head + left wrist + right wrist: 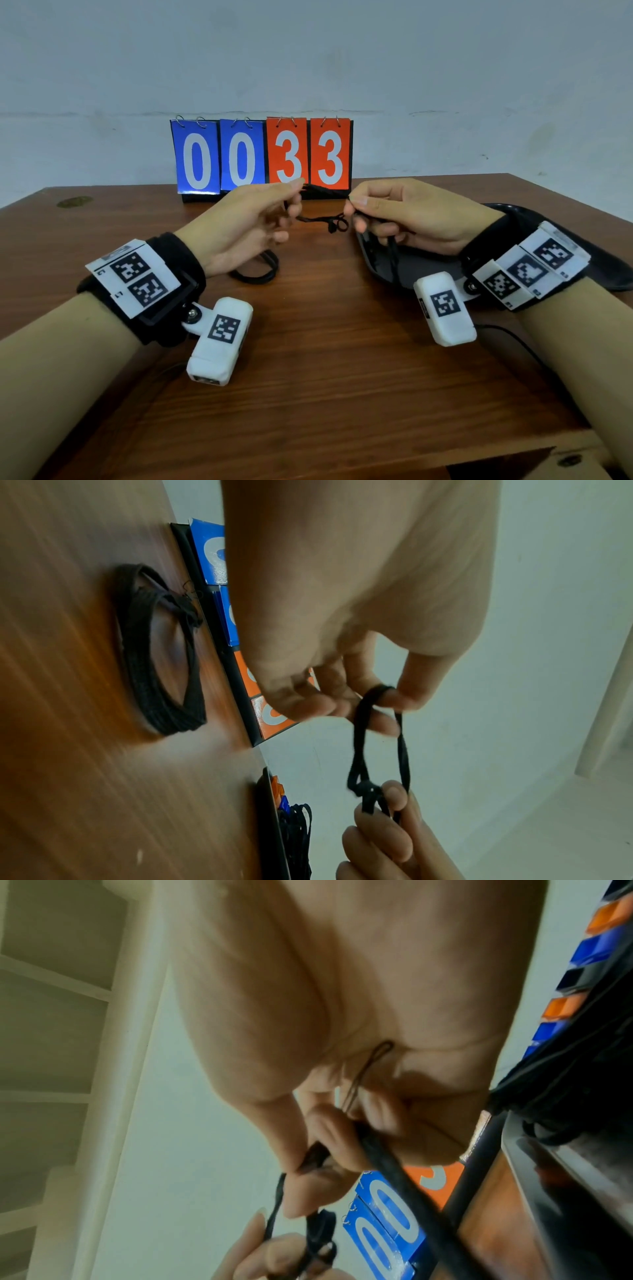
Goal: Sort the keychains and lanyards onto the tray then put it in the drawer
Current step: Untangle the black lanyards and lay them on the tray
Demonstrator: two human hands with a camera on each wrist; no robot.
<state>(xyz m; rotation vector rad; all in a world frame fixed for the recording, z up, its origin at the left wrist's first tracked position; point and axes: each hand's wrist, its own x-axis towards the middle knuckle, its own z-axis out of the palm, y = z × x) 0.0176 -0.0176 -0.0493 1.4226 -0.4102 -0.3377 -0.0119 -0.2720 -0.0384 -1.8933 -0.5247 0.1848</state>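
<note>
Both hands hold one black lanyard (317,219) above the middle of the wooden table. My left hand (260,219) pinches its looped end between thumb and fingers (404,696). My right hand (383,212) pinches the other end, near a small metal ring (340,225), and the strap (404,1172) hangs from it toward the black tray (428,270). The tray lies under my right wrist and holds black lanyards (298,829) and orange and blue keychain pieces (561,1007). A second black lanyard (260,270) lies coiled on the table below my left hand.
A flip scoreboard (262,157) reading 0033 stands at the table's back edge against the pale wall. A black cable (507,337) runs over the table near my right forearm. The table's front edge has a notch at the lower right.
</note>
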